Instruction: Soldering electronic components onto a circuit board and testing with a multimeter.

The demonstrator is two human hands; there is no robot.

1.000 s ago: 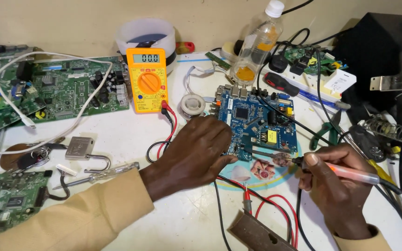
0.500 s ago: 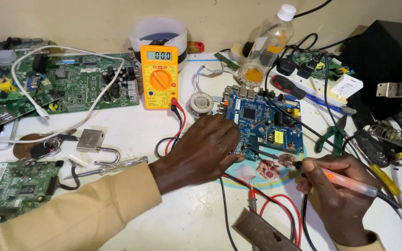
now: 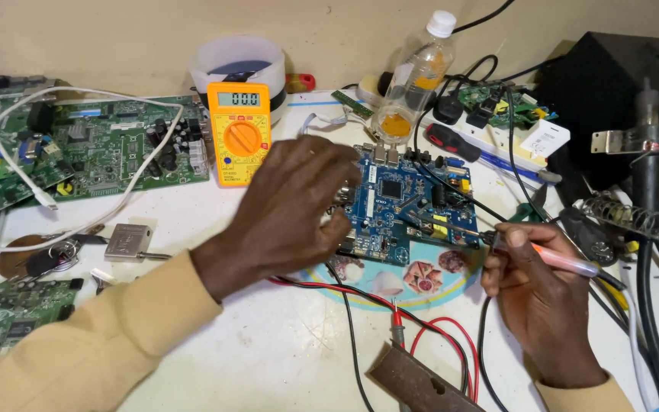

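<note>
Partly hidden under the left hand (image 3: pixel 295 210), the blue circuit board (image 3: pixel 413 202) lay near the middle of the white worktable (image 3: pixel 284 351), its left edge and lower left corner covered by the knuckles. That hand was cupped loosely with fingers bent down onto the board; whether the fingertips pinched anything could not be told, since they were turned away from the camera. The right hand (image 3: pixel 543 294) sat just right of the board, thumb and forefinger pinched on a pen-like tool with an orange-and-white barrel (image 3: pixel 562 262). Its tip at the board's lower right edge was too small to make out. Behind the left hand stood a yellow multimeter (image 3: pixel 242 133), its lower end close to the knuckles. Red and black leads (image 3: pixel 390 305) ran from under the left wrist toward the frame's bottom edge, where they were cut off. A clear plastic bottle (image 3: pixel 415 80) stood beyond the board. Green circuit boards (image 3: pixel 108 145) lay to the left, one cropped by the frame. A soldering iron stand (image 3: pixel 623 214) sat right, partly tangled in dark cables.
</note>
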